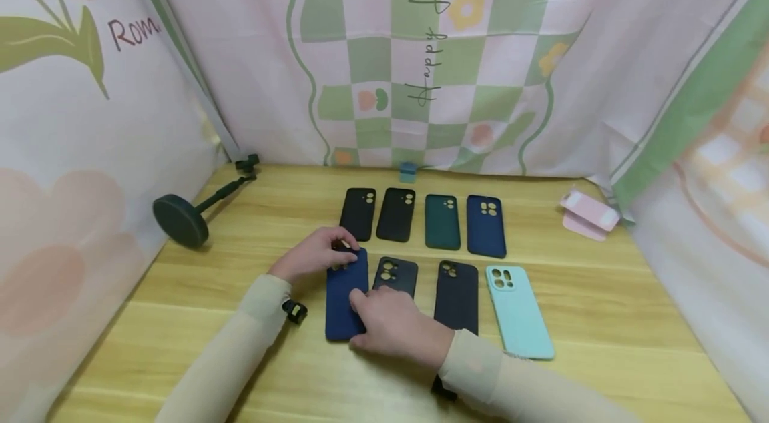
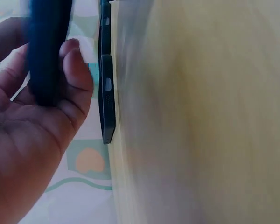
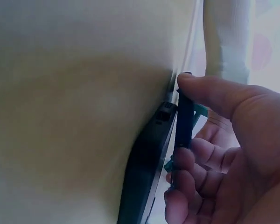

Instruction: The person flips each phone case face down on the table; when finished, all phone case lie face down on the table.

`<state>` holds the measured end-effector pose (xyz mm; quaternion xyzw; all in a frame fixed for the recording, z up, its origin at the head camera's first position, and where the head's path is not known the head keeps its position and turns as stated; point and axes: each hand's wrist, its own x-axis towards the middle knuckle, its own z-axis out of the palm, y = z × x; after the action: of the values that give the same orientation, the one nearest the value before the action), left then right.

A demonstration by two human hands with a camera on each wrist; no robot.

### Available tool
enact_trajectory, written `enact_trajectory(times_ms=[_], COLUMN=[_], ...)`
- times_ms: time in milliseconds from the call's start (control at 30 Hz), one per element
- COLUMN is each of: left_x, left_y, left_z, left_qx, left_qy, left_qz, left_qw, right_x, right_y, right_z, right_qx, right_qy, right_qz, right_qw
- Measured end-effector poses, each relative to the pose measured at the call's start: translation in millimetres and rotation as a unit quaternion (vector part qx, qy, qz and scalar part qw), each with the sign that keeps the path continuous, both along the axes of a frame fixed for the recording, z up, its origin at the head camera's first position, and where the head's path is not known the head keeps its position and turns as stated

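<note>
A dark blue phone case (image 1: 344, 293) is held between both hands at the left end of the front row. My left hand (image 1: 314, 253) grips its top end by the camera cutouts, partly covering them. In the left wrist view, thumb and fingers wrap the case (image 2: 47, 51) from both sides. My right hand (image 1: 401, 324) pinches the lower right part, and in the right wrist view the thumb and curled fingers hold its edge (image 3: 183, 121). Right beside it, a dark grey phone case (image 1: 399, 272) is half hidden behind the right hand.
A black case (image 1: 456, 293) and a mint case (image 1: 521, 313) lie to the right. Behind are two black cases (image 1: 395, 215), a dark green one (image 1: 442, 221) and another blue one (image 1: 486, 226). A round-based stand (image 1: 180, 219) lies left; a pink holder (image 1: 589, 213) stands right.
</note>
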<state>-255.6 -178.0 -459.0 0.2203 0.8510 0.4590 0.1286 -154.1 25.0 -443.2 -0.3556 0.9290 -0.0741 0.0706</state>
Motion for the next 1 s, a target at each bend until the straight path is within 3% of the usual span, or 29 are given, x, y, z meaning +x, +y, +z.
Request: enact_trajectory(times_ms=[133, 400, 700, 1000], left_x=[-4.2, -6.3, -9.7, -14.1], left_y=[2.8, 3.7, 3.6, -5.5], left_z=[-2.6, -0.1, 0.2, 2.4], left_qx=[-0.018, -0.027, -0.045, -0.040], left_qy=[0.006, -0.022, -0.015, -0.005], left_qz=[-0.018, -0.014, -0.027, -0.003], left_qw=[0.9997, 0.9993, 0.9985, 0.9992], right_x=[-3.1, -5.7, -10.2, -19.8], right_y=[-2.2, -5.2, -7.5, -5.9], right_z=[-1.0, 0.2, 0.2, 5.9], right_qx=[0.021, 0.009, 0.012, 0.000], right_qy=[-0.011, -0.038, -0.059, -0.060], right_qz=[0.002, 0.008, 0.022, 0.017], right_qw=[0.9997, 0.9992, 0.9979, 0.9980])
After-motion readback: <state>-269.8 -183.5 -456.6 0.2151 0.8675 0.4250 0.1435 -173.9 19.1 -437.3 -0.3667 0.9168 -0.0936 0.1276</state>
